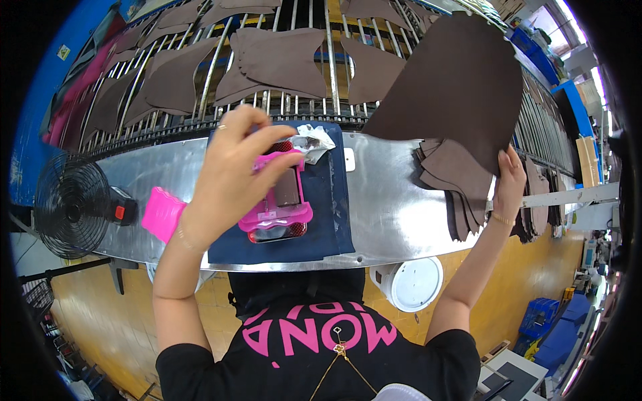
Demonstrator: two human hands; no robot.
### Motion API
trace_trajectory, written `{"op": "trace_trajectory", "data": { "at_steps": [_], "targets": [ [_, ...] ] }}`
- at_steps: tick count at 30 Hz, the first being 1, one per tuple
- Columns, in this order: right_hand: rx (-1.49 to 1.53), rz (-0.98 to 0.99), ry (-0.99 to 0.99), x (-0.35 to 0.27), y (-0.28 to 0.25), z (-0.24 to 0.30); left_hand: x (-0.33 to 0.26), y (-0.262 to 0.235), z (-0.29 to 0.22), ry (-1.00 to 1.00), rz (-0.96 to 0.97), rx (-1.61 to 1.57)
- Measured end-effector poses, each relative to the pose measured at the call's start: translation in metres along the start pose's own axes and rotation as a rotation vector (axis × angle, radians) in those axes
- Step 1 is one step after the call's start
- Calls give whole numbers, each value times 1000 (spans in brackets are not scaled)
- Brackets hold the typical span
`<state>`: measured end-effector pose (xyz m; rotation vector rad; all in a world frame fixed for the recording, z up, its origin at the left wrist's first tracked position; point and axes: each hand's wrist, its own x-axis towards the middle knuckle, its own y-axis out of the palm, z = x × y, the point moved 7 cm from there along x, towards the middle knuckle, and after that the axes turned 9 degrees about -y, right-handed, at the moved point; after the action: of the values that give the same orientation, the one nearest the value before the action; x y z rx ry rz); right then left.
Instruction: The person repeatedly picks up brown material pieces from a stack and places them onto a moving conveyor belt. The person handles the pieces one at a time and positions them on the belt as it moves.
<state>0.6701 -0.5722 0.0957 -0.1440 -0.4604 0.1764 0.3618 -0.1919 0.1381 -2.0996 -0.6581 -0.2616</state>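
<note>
A large dark brown cut piece of leather-like sheet [455, 80] hangs from my right hand [510, 184], its lower right edge pinched in the fingers. It stands up over a stack of similar brown pieces [455, 174] at the table's right. My left hand [234, 177] hovers above a pink plastic frame [304, 212], thumb and forefinger apart and the other fingers partly curled, nothing seen in it. Inside that frame shows a brown block-like thing [287, 190]. Crumpled white plastic or paper [314, 142] lies beside it, on a dark blue mat [328, 220].
A metal table [388, 214] runs across. At its left are a black fan [72, 206] and a bright pink block [162, 214]. Beyond the table, a rack of metal bars [332, 60] carries several brown cut pieces [274, 63]. A white bucket [416, 284] stands below.
</note>
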Motion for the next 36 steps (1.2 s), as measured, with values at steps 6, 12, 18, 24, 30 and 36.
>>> {"op": "trace_trajectory", "data": {
  "at_steps": [6,12,18,24,30,36],
  "targets": [
    [-32,126,156,79,35,-108,-30,-39,36,-291,-87,36],
    [-224,255,233,121,87,-215,-70,-57,76,-522,-154,80],
    [-523,362,220,142,102,-283,-93,-57,97,-620,-186,63],
    [-958,102,4,109,102,-179,-95,-58,96,-690,-182,50],
    [-1368,-65,19,-13,-50,-161,-89,-42,99,-606,-152,-7],
    [-1375,-79,530,-125,-103,-137,-78,-22,98,-551,-114,-93]
  ]
}}
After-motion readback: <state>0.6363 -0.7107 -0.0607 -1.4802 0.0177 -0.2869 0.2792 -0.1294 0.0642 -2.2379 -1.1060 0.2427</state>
